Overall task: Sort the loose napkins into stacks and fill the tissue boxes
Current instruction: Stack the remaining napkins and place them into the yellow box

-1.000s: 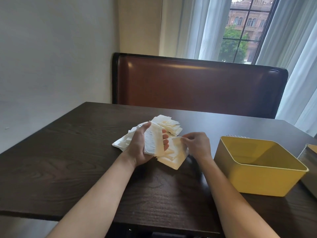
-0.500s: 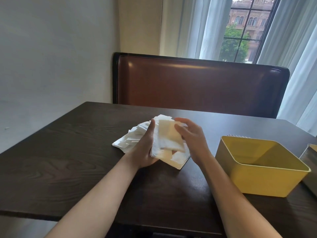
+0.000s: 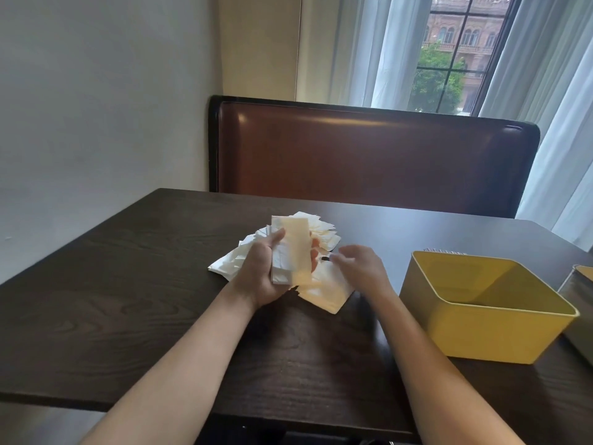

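Stack (image 3: 291, 248) gripped in my left hand (image 3: 261, 271); right hand (image 3: 359, 268) loose, holding nothing, above pile (image 3: 324, 289). Box (image 3: 481, 311) at three o'clock empty: early going.

A dark brown wooden table (image 3: 128, 284) stands in a corner by a plain pale wall (image 3: 96, 107), with a shiny brown bench back (image 3: 369, 155) behind it and a window (image 3: 455, 53) with thin white curtains (image 3: 369, 49) showing a green tree (image 3: 436, 78) and a red building (image 3: 465, 24) outside.
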Demonstrator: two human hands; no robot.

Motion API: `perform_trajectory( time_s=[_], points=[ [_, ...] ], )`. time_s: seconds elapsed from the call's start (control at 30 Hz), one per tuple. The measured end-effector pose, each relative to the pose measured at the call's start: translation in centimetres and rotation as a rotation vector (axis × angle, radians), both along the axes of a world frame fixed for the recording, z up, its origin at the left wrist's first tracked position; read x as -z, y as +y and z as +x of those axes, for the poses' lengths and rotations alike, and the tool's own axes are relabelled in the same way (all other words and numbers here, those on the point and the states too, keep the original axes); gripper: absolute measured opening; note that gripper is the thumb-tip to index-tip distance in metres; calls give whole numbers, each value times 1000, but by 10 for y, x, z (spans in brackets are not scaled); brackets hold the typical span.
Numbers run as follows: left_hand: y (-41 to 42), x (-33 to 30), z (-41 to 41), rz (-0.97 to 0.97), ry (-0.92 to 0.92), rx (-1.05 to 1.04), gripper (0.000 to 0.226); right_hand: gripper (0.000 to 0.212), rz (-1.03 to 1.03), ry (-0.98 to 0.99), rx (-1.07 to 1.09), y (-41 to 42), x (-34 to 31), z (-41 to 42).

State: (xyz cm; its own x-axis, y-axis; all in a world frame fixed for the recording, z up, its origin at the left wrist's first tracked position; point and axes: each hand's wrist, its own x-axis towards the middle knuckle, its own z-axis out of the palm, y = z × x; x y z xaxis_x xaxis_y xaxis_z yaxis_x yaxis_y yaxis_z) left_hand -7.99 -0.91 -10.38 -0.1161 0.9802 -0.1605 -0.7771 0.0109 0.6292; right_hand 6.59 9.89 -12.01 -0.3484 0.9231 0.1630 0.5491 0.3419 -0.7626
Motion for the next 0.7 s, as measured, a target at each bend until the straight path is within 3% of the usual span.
perform_trajectory(
  time_s=[0.07,0.13,0.27,0.53,0.6,0.7],
  points=[
    [1,0,-5,33,-76,-10,46,30,9,-314,13,1,7,-1],
    [0,2,-6,51,-97,1,44,30,-5,-358,19,1,9,-3],
    [0,4,-6,49,-41,7,40,17,-40,25,6,-4,0,2],
    [1,7,-9,25,-26,10,47,21,166,254,86,-5,-7,6],
    [2,8,-8,27,-13,7,48,23,155,306,69,-8,-10,6],
    [2,8,-7,25,26,-9,46,12,7,591,35,-16,-20,8]
  ],
)
